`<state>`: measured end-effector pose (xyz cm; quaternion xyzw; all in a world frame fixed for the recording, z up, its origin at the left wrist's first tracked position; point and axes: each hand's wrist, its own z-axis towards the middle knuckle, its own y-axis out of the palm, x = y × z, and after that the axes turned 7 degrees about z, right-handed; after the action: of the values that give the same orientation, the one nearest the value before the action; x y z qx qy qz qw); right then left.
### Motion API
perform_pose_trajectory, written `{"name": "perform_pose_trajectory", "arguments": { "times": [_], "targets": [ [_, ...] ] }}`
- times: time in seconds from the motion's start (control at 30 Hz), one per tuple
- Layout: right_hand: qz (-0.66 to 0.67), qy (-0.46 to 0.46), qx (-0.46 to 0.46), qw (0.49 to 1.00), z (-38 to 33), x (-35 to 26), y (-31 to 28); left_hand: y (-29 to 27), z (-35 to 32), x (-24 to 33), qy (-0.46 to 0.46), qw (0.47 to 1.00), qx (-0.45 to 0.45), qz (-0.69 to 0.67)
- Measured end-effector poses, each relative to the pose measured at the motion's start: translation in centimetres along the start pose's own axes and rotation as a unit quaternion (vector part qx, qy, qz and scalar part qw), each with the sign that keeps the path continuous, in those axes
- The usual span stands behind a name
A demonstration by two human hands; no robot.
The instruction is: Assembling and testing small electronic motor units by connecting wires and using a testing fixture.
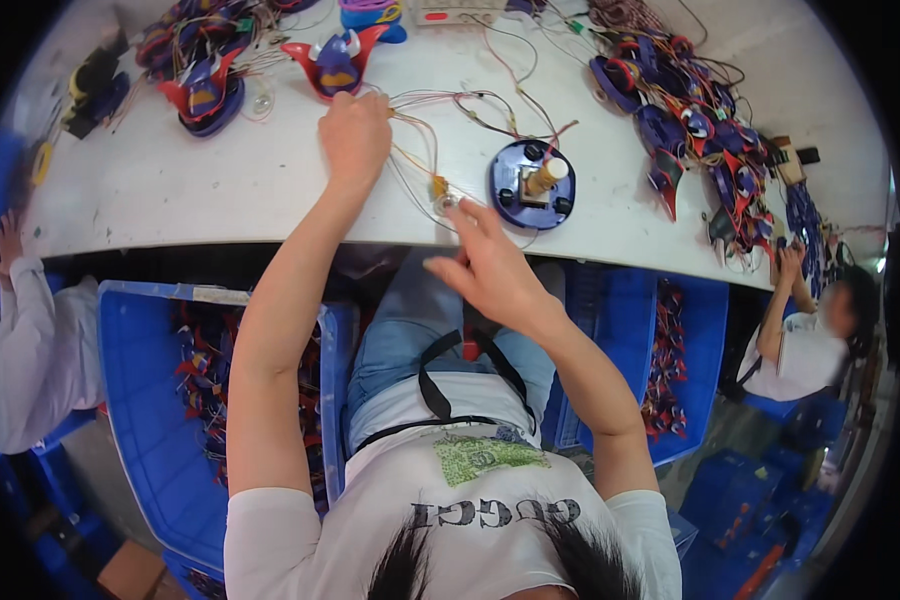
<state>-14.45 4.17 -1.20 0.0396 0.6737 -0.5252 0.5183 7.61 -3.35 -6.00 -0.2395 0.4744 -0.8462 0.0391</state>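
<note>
My left hand [355, 140] is closed at the lower end of a purple toy figure [338, 68] with red wing-like sides. Thin wires [425, 98] run out beside its fingers; what the fingers grip is hidden. My right hand [498, 262] has its fingers apart, the index fingertip at a small clear round part [446, 204] near the table edge. A small yellow piece [439, 185] on wires lies just above that part. Right of this hand sits a round purple base [532, 184] with a tan cylinder with a white top standing on it, joined to the wires.
Another winged toy figure [205, 95] lies to the left. Piles of wired toy parts [710, 150] cover the table's right side. Blue bins [160, 420] of similar parts stand below the white table [240, 190]. Co-workers sit at left [35, 340] and right [795, 345].
</note>
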Motion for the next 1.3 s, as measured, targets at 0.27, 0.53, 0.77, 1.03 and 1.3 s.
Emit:
{"name": "perform_pose_trajectory", "arguments": {
  "times": [0.27,0.53,0.77,1.03,1.3],
  "targets": [
    [0.094,0.016,0.215,0.972,0.5,2.0,-9.7,-4.1,-5.7,6.6,0.218,0.954,-0.010,-0.206],
    [0.010,0.043,0.105,0.993,3.4,4.6,-8.5,0.0,-7.1,11.1,0.234,0.943,-0.100,-0.214],
    [-0.020,-0.035,0.157,0.987,1.8,4.9,-7.3,0.8,-7.5,11.2,0.196,0.937,-0.104,-0.270],
    [-0.003,-0.090,0.235,0.968,1.3,5.9,-7.2,0.5,-7.7,11.1,0.194,0.942,-0.089,-0.260],
    [0.141,0.029,0.293,0.945,1.7,5.2,-9.8,-0.4,-6.7,11.1,0.202,0.947,-0.092,-0.232]
  ]
}}
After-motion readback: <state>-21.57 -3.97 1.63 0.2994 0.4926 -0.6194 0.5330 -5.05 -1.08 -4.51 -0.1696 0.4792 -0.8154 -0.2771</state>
